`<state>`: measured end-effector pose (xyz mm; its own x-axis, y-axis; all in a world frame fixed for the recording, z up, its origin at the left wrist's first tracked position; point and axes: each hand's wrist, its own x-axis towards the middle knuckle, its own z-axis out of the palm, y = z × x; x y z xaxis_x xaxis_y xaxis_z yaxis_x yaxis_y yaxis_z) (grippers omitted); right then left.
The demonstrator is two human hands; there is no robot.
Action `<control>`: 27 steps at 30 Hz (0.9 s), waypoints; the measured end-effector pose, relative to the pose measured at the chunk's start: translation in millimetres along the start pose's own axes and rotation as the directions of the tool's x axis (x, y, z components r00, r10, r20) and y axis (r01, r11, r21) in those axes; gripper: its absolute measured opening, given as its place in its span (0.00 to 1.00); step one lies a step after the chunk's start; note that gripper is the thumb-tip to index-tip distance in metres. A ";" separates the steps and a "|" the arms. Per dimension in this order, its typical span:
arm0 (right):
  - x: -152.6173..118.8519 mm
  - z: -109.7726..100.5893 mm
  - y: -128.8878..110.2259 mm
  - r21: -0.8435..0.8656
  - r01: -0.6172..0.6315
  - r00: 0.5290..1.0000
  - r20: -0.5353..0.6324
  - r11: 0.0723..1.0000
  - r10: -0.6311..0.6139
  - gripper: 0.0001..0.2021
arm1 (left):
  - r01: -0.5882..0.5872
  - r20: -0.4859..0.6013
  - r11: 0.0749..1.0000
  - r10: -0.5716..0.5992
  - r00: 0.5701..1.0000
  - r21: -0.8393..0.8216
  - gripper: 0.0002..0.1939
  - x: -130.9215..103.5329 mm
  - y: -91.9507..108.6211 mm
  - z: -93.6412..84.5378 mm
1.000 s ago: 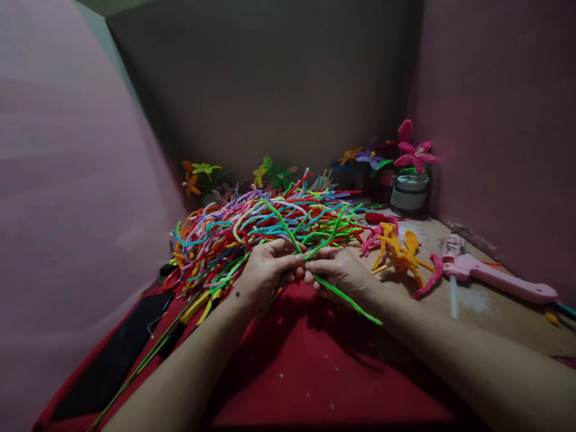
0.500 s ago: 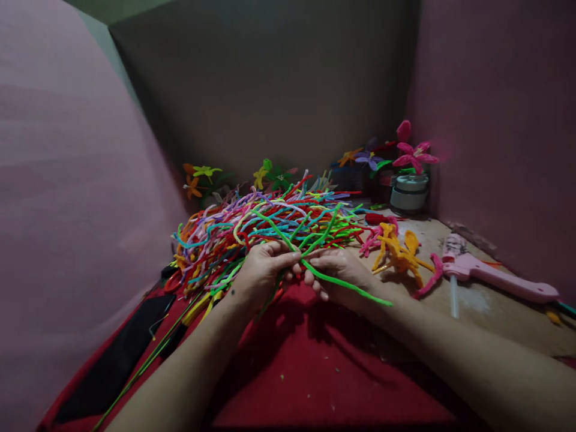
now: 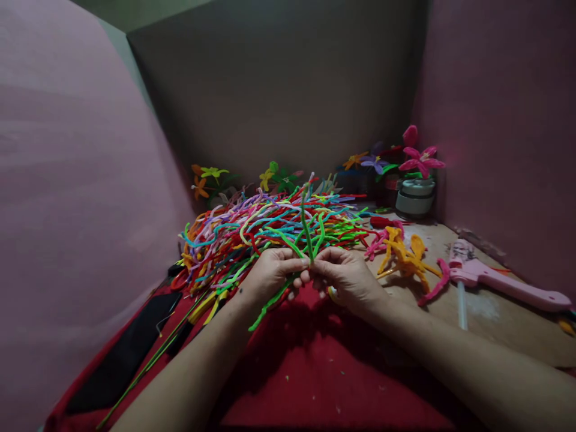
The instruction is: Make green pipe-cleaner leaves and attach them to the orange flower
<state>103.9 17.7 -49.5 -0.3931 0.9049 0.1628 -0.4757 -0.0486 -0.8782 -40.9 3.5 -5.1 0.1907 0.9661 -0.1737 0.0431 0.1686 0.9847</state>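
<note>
Bright green pipe cleaners (image 3: 307, 225) cross between my two hands in the middle of the view. My left hand (image 3: 273, 270) pinches them where they meet, thumb on top. Right beside it, the thumb and fingers of my right hand (image 3: 345, 275) close on the same crossing point, fingertips nearly touching the left ones. One strand stands straight up from the pinch, others fan out to its sides, and a green end hangs down left below my left hand. The exact join is hidden by the fingertips. Behind the hands lies a big heap of multicoloured pipe cleaners (image 3: 270, 210).
On the right, a pink glue gun (image 3: 508, 285) rests on a brown board (image 3: 504, 336) beside orange pipe-cleaner petals (image 3: 407, 258). A pink flower (image 3: 422, 161) stands in a grey pot (image 3: 414, 198). Left on the red cloth (image 3: 310, 384) lie a black flat object (image 3: 121, 354) and thin green stems (image 3: 148, 365).
The green strand that stretched right across my right hand now stands upright from the pinch. A green end now hangs clearly down to the left. The view has shifted slightly.
</note>
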 end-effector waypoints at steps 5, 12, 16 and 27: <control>2.1 -1.4 2.6 0.101 -0.108 0.990 0.101 0.989 0.098 0.18 | -0.030 0.112 0.994 0.018 0.994 0.105 0.07 -1.3 0.7 -2.8; -1.0 0.7 5.2 0.035 -0.093 0.995 0.031 0.995 0.092 0.21 | -0.167 0.172 0.963 0.131 0.976 0.212 0.15 -2.2 1.8 2.0; -1.9 2.5 -0.4 0.046 -0.087 0.995 -0.038 0.995 0.088 0.17 | -0.254 0.118 0.923 0.229 0.966 0.290 0.09 -5.1 2.9 6.2; -4.2 7.3 -9.6 0.030 -0.071 0.995 -0.067 0.997 0.073 0.09 | -0.293 -0.070 0.954 0.297 0.952 0.064 0.09 -3.9 -5.9 14.4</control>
<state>104.3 11.2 -38.5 -0.3733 0.9252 0.0683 -0.4705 -0.1253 -0.8734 -27.8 -4.1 -10.5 0.1254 0.9838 0.1279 0.0478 -0.1348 0.9897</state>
